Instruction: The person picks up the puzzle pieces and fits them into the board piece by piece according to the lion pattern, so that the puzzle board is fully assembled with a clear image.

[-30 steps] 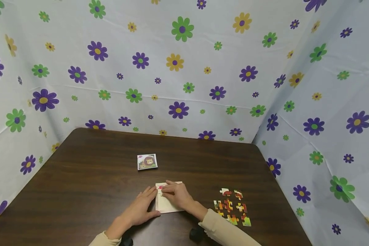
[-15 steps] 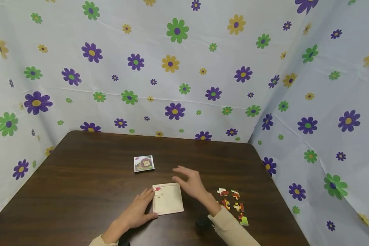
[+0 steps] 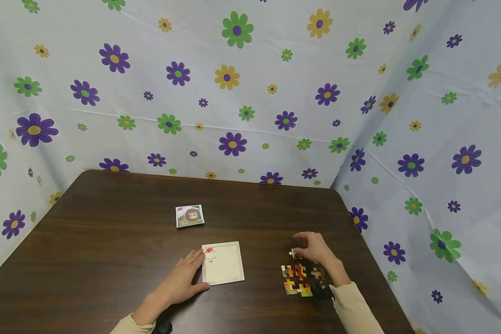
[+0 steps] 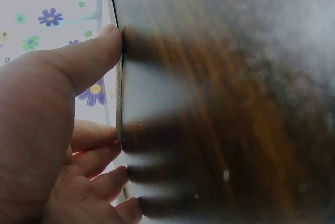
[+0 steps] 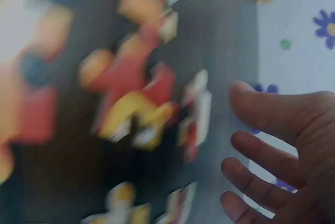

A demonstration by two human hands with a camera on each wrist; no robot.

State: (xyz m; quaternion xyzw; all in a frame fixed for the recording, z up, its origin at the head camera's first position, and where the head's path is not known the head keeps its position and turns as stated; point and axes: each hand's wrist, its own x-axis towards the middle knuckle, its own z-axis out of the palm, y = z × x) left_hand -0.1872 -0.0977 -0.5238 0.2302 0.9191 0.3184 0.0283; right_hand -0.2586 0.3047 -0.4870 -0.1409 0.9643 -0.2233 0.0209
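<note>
A square puzzle board (image 3: 225,269) with a raised rim lies on the table, with one puzzle piece (image 3: 210,255) in its upper left corner. My left hand (image 3: 181,284) rests at the board's left side, fingers extended; in the left wrist view, thumb and fingertips touch the board's edge (image 4: 119,98). To the right, my right hand (image 3: 316,249) hovers over the back of a group of loose puzzle pieces (image 3: 300,272). Its fingers are spread and hold nothing, close to a white-and-red puzzle piece (image 5: 201,111). The hand and wrist hide some pieces in the head view.
A small lion picture card (image 3: 189,216) lies beyond the board, on the dark wooden table (image 3: 129,222). Flower-patterned curtains (image 3: 250,93) stand behind the table and along its sides.
My right hand has left the board, where its fingers were at the upper left corner piece, and moved right to the loose pieces. My left hand has stayed at the board's left edge.
</note>
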